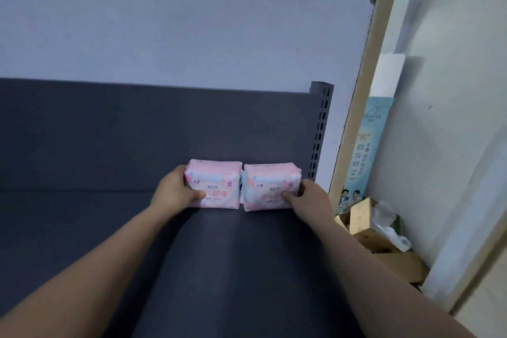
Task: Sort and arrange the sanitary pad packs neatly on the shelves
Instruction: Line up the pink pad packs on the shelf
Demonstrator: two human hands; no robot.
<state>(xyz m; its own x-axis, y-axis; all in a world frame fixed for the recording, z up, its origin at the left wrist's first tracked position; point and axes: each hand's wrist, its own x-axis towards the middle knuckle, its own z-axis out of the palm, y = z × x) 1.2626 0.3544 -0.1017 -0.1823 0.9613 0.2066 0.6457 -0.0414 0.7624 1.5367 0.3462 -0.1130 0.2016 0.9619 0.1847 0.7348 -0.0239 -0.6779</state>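
Already two pink packs stand on the dark shelf [247,269], side by side and upright against its back panel [137,132], both to the left of the slotted upright [319,129] at the shelf's end. The right pack [270,185] sits just beside the foot of that upright; the left pack [212,181] stands one place further from it, the two nearly touching, with a thin seam between them. The right hand [310,197] grips the outer end of the right pack, on the side toward the upright, thumb laid across the printed front; the left hand [175,189] holds the far end of the left pack the same way. The fingers behind each pack are hidden.

Judging by this, the task is near its start: a row has been begun at the upright, and the long run of shelf stretching away from it has yet to be filled. What likely remains here is squaring the pair together, then fetching more packs. A cardboard box [365,228] lies beyond the upright, off the shelf.
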